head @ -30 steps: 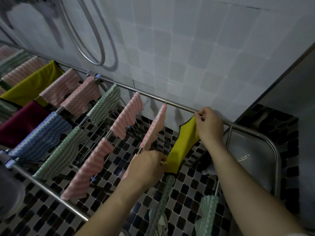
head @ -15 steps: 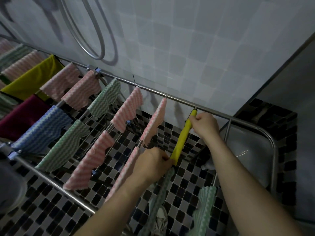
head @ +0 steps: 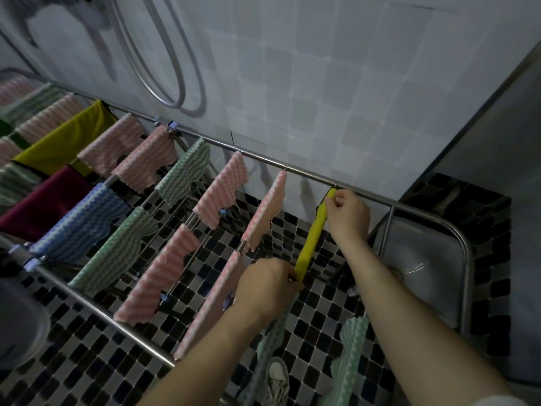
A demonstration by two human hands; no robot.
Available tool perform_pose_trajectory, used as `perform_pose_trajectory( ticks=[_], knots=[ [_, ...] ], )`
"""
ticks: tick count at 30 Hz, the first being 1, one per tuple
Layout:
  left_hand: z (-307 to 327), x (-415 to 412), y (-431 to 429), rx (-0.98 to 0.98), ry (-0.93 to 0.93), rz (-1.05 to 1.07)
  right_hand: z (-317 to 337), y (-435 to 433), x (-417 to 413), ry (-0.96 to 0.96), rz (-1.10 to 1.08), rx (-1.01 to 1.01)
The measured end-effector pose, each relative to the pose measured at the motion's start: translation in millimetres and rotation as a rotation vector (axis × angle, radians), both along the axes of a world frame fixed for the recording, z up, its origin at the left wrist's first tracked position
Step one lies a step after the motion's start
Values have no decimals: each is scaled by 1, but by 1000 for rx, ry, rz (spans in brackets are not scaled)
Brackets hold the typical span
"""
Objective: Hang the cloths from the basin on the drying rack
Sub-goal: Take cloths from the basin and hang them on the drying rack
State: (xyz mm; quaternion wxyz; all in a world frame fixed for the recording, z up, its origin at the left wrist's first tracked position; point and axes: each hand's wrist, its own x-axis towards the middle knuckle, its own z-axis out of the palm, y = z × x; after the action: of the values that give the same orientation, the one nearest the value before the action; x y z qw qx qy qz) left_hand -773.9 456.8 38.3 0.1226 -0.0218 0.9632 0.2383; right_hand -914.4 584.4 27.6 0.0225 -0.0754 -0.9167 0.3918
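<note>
Open gap between pink cloth (head: 265,212) and yellow cloth (head: 311,238); at 3 o'clock a bare rail (head: 387,227) over the basin (head: 424,250). From 9 to 11 o'clock cloths (head: 187,171) crowd the rack (head: 307,177).

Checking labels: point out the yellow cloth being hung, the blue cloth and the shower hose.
yellow cloth (head: 312,238), head view, middle of its folded length
blue cloth (head: 79,221), head view, centre of its draped face
shower hose (head: 169,104), head view, bottom of its loop

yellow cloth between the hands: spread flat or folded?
Folded or gathered narrow, not spread: the yellow cloth shows only as a thin strip, right hand pinching its far end, left hand its near end.
</note>
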Motion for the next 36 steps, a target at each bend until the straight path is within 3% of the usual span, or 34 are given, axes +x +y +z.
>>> perform_pose_trajectory(
  ticks=[4,7,9,12,14,18,23,26,31,33,36],
  knots=[
    [1,5,2,-54,59,-20,4,2,1,-19,63,70],
    [14,10,-2,97,91,42,17,8,6,-96,110,126],
    [28,15,-11,298,64,168,32,12,14,-174,147,22],
    [50,20,-28,769,5,456,66,16,44,-441,223,-457],
    [64,28,-37,1041,-29,598,83,15,70,-595,339,-641],
    [78,47,-47,1486,-128,693,96,1,119,-774,533,-841],
    [85,78,-56,1853,-77,680,96,-25,169,-725,655,-927],
    [91,96,-62,1873,-10,697,99,-36,189,-624,540,-984],
    [105,135,-71,1689,154,799,113,-50,226,-631,427,-1141],
    [106,151,-72,1508,220,808,121,-55,241,-639,379,-1225],
    [101,166,-73,1084,375,747,128,-60,255,-641,286,-1309]
  ],
)
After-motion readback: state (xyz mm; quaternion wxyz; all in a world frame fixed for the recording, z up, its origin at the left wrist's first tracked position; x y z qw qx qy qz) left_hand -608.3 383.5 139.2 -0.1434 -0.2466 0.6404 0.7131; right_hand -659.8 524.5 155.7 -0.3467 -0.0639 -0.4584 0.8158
